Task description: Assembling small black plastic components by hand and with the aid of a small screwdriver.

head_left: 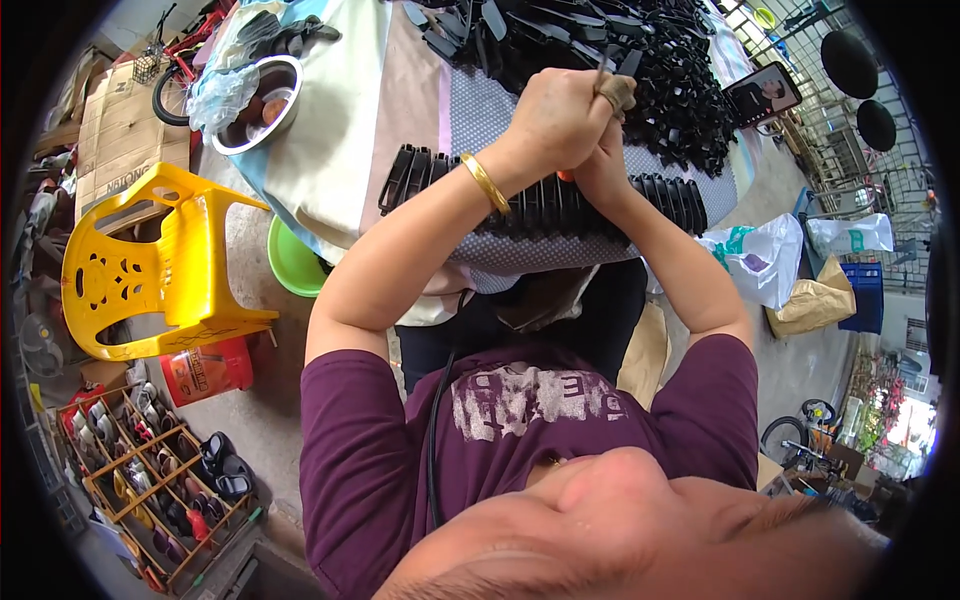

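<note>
Black plastic parts (pixel 540 206) form a left-to-right row near both hands (pixel 562 120).

Slim black parts (pixel 545 208), packed side by side, form a row across the desk (pixel 335 110), an orange bit (pixel 566 176) showing by its middle; beyond lie jumbled small black pieces (pixel 685 110) and longer flat black strips (pixel 494 20).
</note>
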`<action>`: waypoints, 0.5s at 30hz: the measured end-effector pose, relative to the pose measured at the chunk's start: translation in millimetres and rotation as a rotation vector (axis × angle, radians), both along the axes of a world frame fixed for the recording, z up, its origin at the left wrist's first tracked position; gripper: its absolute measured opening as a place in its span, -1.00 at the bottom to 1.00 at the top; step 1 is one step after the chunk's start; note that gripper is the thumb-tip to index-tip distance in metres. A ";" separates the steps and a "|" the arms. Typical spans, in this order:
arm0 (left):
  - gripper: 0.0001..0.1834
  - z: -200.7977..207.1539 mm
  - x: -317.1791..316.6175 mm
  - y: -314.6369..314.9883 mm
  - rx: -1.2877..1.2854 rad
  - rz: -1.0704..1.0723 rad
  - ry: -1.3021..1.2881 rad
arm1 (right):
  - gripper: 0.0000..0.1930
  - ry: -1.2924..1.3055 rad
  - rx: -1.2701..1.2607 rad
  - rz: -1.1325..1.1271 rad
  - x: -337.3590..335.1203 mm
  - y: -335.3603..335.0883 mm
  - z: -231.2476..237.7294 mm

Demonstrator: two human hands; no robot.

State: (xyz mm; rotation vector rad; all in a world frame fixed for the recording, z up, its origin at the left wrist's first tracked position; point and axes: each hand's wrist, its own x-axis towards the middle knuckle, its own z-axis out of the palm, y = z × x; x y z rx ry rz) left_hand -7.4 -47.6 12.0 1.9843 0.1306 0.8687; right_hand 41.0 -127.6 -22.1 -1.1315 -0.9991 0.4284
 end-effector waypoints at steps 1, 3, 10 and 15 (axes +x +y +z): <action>-0.72 -0.8 0.5 0.9 0.034 0.012 0.011 | -0.87 -0.022 0.091 -0.071 -2.5 3.6 -0.4; -0.72 0.3 0.2 -2.0 0.052 0.026 0.032 | -0.87 0.000 0.060 -0.034 1.2 2.2 0.6; -0.73 2.7 2.8 -9.4 0.007 0.097 0.034 | -0.85 0.062 0.120 -0.124 -0.6 6.5 -3.5; -0.74 14.4 -7.8 -1.7 0.107 0.093 0.064 | -0.81 0.017 -0.009 0.060 2.5 0.1 6.0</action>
